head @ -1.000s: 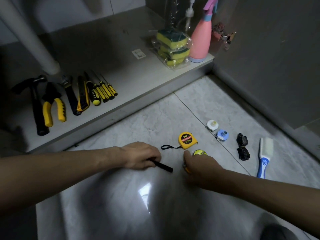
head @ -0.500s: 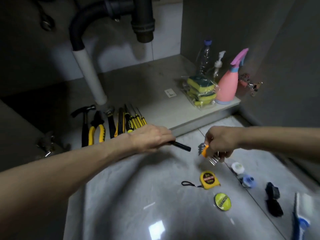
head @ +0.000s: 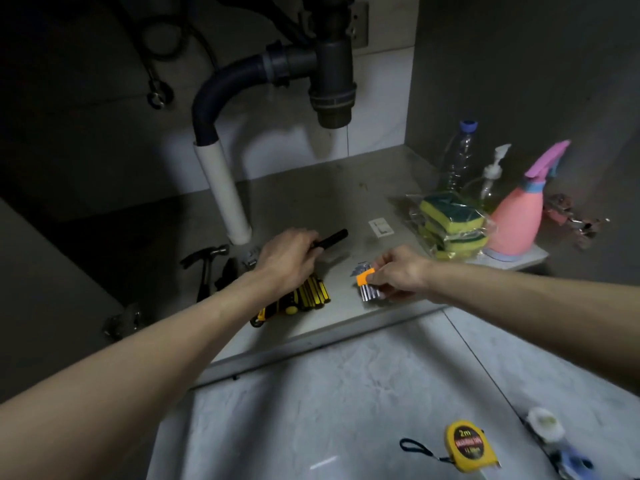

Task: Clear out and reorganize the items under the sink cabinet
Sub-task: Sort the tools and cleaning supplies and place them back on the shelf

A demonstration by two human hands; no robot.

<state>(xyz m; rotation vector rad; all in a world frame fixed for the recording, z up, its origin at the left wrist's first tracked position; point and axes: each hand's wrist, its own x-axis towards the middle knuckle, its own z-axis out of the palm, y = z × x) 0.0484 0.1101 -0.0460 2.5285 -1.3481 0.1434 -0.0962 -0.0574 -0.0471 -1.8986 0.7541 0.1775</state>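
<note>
Dim overall; the upper left of the frame sinks into black. Light from the viewer's side casts pipe [head: 221,188] shadows on the wall. Soft blur, wide-angle bending at edges.

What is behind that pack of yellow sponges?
Behind the sponge pack stand a clear plastic bottle and a pump dispenser. Their bases are hidden by the sponges; the pink spray bottle stands beside it.

The round black label on the yellow plastic tape measure [head: 466,446], which lies on the pale marble floor [head: 346,393], reads "2m" at its top. The smaller lettering below that on the same label is too blurred to read.
</note>
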